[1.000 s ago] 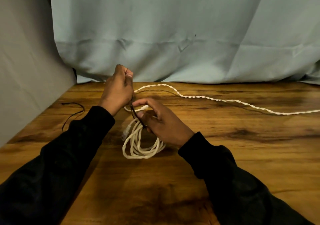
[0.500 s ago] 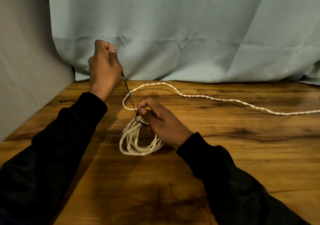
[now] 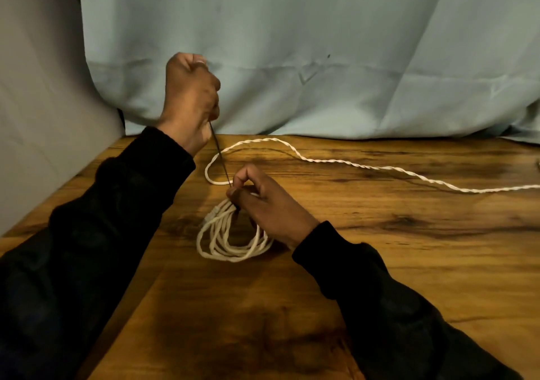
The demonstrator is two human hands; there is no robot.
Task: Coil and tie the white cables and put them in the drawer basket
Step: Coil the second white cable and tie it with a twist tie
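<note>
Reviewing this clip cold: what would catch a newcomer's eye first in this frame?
The two hands at centre: the left hand, raised in a fist, pulls a thin black tie taut, while the right hand pinches it at the top of a white cable coil lying on the wooden table. Next, a loose twisted white cable trails from the coil off to the right edge, not yet coiled.

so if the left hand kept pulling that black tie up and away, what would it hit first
Probably the blue-grey curtain hanging behind the table; nothing else shows beyond the left hand, though the gap is hard to judge.
</note>
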